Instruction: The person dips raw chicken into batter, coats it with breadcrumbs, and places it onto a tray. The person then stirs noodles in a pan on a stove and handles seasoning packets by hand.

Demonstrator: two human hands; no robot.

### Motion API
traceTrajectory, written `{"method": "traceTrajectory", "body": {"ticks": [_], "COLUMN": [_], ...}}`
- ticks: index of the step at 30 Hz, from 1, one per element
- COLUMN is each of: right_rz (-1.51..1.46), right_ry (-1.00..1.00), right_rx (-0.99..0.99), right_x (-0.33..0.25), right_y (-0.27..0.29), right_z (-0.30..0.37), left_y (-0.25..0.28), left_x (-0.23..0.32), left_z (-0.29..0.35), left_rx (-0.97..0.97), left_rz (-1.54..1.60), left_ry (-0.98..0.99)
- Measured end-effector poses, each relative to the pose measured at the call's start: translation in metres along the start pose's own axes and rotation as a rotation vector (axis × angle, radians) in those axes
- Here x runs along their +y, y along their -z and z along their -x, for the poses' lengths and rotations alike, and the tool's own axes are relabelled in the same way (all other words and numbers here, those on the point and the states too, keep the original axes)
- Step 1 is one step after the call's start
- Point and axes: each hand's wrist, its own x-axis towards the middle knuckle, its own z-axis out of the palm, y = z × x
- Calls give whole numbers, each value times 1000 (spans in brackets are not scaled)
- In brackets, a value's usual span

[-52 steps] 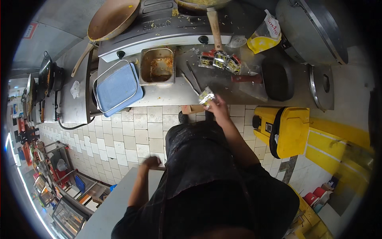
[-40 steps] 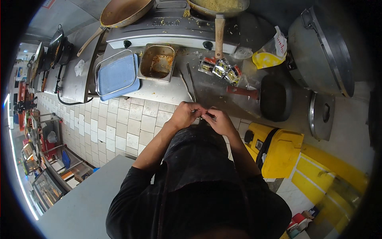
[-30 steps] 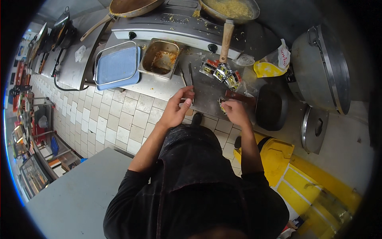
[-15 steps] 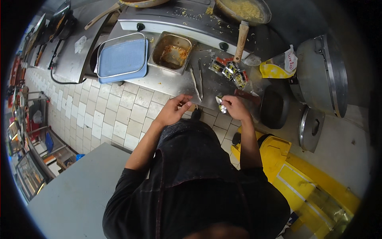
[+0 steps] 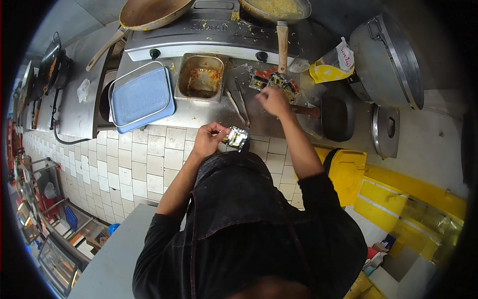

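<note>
Between the thumb and fingers of my left hand (image 5: 207, 140) is a silver foil sachet (image 5: 237, 138), held over the counter's front edge. My right hand (image 5: 274, 102) is curled, just in front of a pile of small packets (image 5: 282, 84) in foil and coloured print. Whatever its fingers may hold is hidden. Metal tongs (image 5: 240, 103) lie on the steel counter between the two hands. Left of the tongs stands a metal container (image 5: 200, 78) with reddish-brown residue inside.
A blue tray with a wire basket (image 5: 142, 94) overhangs the counter edge. Behind is a stove with a brown pan (image 5: 153, 12) and a pan of yellow food (image 5: 276, 7), its wooden handle (image 5: 282, 47) pointing forward. Right: yellow bag (image 5: 328, 72), dark pan (image 5: 336, 118), large pot (image 5: 381, 65).
The foil sachet has passed from my right hand to my left. My right hand has reached forward and left toward the packets. The view has shifted.
</note>
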Motion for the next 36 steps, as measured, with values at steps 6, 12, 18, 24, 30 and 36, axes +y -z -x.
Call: {"method": "traceTrajectory", "body": {"ticks": [6,12,18,24,30,36], "right_rz": [429,28,369,338,388,259], "right_ry": [-179,12,-119,-125,-149,82], "right_rx": [-4,219,-10,-73,-197,37], "right_x": [92,49,63,55,79,62], "right_y": [-36,-4,-23,-14,-23,-5], "right_z": [-46,-6,-33,-28,-35,-25], "left_y": [2,-17,-46,-55,-57,-54], "left_x": [-4,-1,10,20,25,32], "left_z": [3,4,-19,-36,-51,-50], "left_rx": [82,164,-62,22,-50,-27], "left_rz": [40,95,-129,-19,-186,-282], "left_ry": [115,44,48,17,-67,-93]}}
